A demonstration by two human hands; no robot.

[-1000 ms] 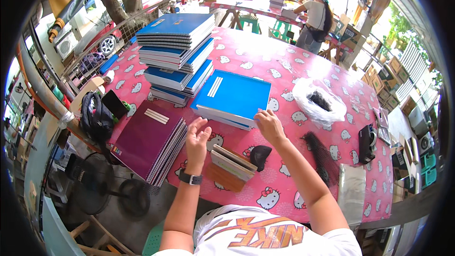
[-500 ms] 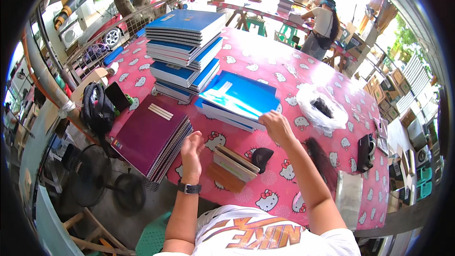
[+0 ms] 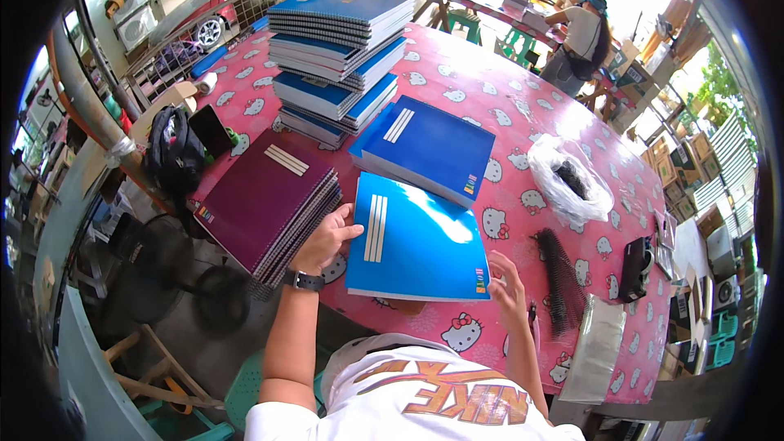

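A light blue notebook lies in front of me, with a pale label block on its cover. My left hand grips its left edge, thumb over the cover. By the notebook's lower right edge is my right hand, its fingers curved and apart. Just beyond lies a short stack of darker blue notebooks. Left of my left hand sits a pile of purple spiral notebooks. A tall, staggered stack of blue notebooks rises behind.
The pink patterned table also carries a clear plastic bag, black netting, a black case and clear plastic sleeves. A black bag and phone are at the left. A person stands at another table.
The light blue notebook has come off the short stack toward me, uncovering a darker blue cover. My left hand has reached its edge; my right hand has come nearer. The wooden blocks are now mostly covered.
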